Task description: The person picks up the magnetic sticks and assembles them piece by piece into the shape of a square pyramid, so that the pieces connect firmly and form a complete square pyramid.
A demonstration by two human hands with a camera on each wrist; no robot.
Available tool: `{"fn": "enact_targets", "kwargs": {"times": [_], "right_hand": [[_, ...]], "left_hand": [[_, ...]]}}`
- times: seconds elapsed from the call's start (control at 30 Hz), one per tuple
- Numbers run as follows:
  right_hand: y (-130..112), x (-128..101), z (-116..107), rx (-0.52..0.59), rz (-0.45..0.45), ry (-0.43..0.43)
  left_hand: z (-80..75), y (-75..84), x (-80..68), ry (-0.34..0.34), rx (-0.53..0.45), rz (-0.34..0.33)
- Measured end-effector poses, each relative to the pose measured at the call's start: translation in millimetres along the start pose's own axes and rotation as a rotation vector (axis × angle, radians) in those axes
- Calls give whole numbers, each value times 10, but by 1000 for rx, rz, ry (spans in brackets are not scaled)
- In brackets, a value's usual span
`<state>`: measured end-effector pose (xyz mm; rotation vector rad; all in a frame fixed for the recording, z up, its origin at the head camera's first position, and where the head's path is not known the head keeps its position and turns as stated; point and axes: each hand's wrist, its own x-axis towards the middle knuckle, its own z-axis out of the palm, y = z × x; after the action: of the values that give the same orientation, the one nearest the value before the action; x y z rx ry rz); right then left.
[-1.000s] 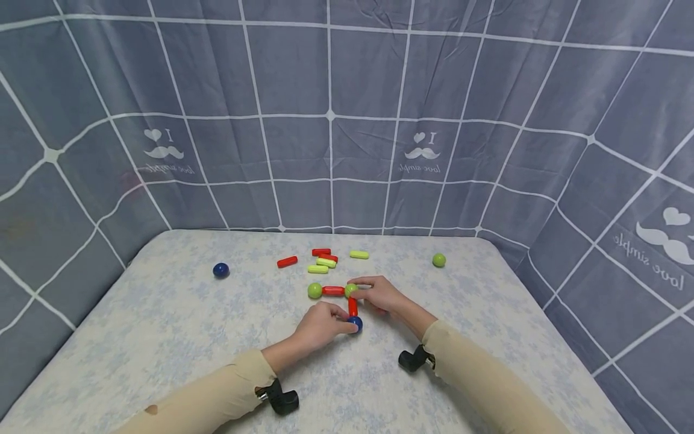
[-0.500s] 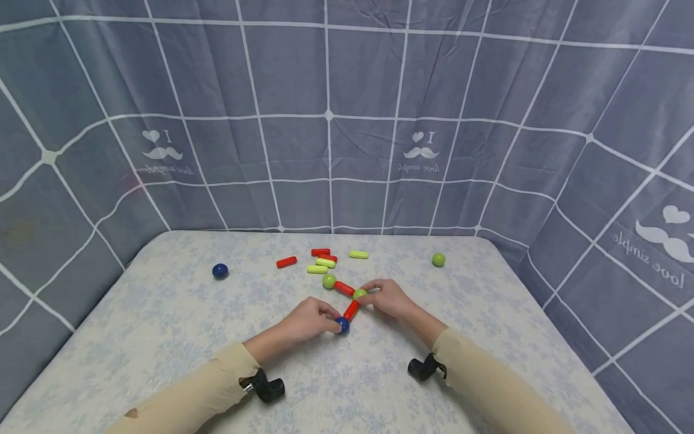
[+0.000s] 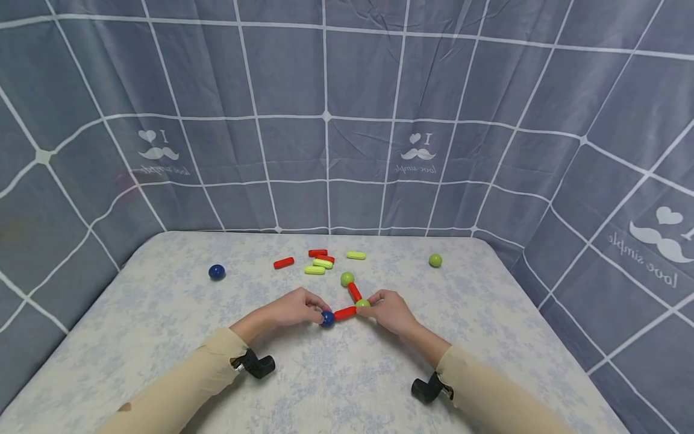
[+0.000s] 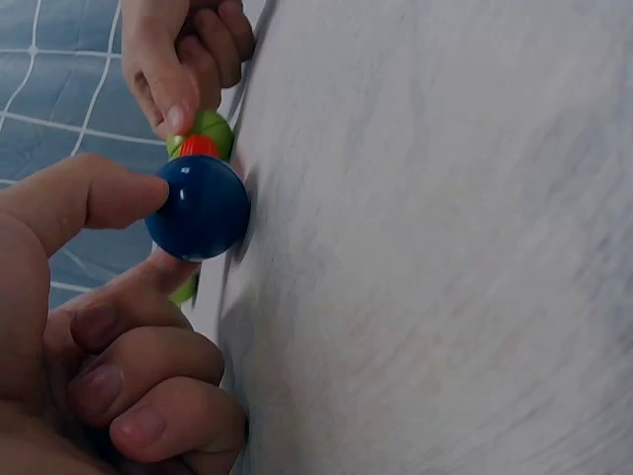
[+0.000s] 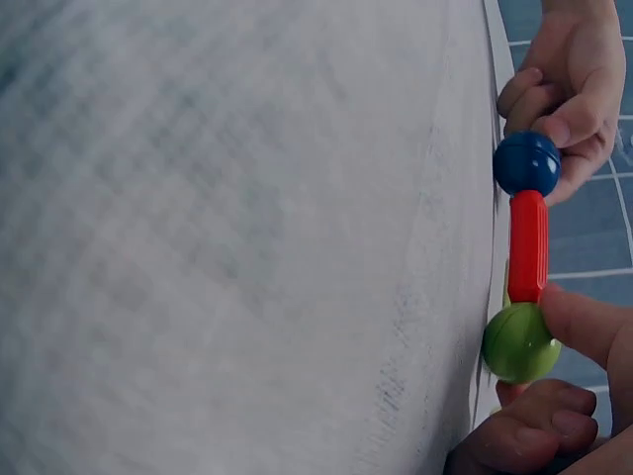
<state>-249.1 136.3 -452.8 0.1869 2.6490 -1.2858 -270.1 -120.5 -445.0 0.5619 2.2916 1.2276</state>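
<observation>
A joined chain lies on the table: a blue ball [image 3: 328,319], a red rod [image 3: 345,313], a green ball [image 3: 362,304], a second red rod [image 3: 355,292] and another green ball [image 3: 347,279] at the far end. My left hand [image 3: 293,308] pinches the blue ball between thumb and index finger, its other fingers curled in the left wrist view. My right hand [image 3: 393,313] pinches the green ball at the bend of the chain. In the right wrist view the red rod [image 5: 528,245] runs straight between the blue and green balls.
Behind the chain lie several loose red rods [image 3: 284,263] and yellow-green rods [image 3: 314,270]. A loose blue ball [image 3: 217,272] rests at the back left, a loose green ball [image 3: 435,260] at the back right. A grey checked curtain [image 3: 358,150] surrounds the table's far sides.
The chain has turned clockwise as seen from above. My left hand moved left with the blue ball, my right hand slightly right and nearer, and the free green ball swung rightward.
</observation>
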Motion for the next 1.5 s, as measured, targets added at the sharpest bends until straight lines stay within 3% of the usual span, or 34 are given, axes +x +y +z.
{"fn": "enact_targets", "kwargs": {"times": [0.27,0.43,1.5], "right_hand": [[-16,-29,23,-5,30,13],[0,-20,9,-4,4,-3],[57,3,-14,-1,-26,-53]], "left_hand": [[-39,-38,26,-12,-18,6],[-35,-21,19,-14,-22,16],[-16,-71,-47,71,-39,-17]]}}
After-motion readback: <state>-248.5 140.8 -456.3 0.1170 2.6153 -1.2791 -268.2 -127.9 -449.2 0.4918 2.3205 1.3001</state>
